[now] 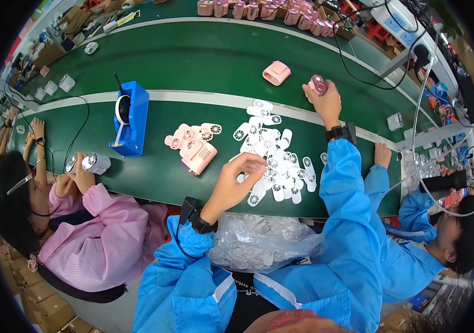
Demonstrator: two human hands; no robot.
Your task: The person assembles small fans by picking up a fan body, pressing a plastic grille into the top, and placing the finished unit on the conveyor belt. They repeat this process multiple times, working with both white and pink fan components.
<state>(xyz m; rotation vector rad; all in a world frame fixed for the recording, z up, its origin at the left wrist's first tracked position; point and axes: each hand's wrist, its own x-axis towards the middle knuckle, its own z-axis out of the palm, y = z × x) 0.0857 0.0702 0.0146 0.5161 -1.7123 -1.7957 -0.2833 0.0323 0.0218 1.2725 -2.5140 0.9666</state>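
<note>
On the green belt across the bench, my right hand grips a small pink plastic housing with a glossy, darker pink face. Another pink housing lies just left of it. My left hand hovers at the near left edge of a pile of white oblong plates, each with a round spoked grille. Its fingers curl loosely, with a gap between thumb and forefinger and nothing visible in it. Farther left, a pink housing rests against several pink grille plates.
A blue tape dispenser stands at left. Below the bench edge sits a clear plastic bag of white parts. Co-workers flank me, one in pink, one in blue. Black cables hang at right; pink housings line the far side.
</note>
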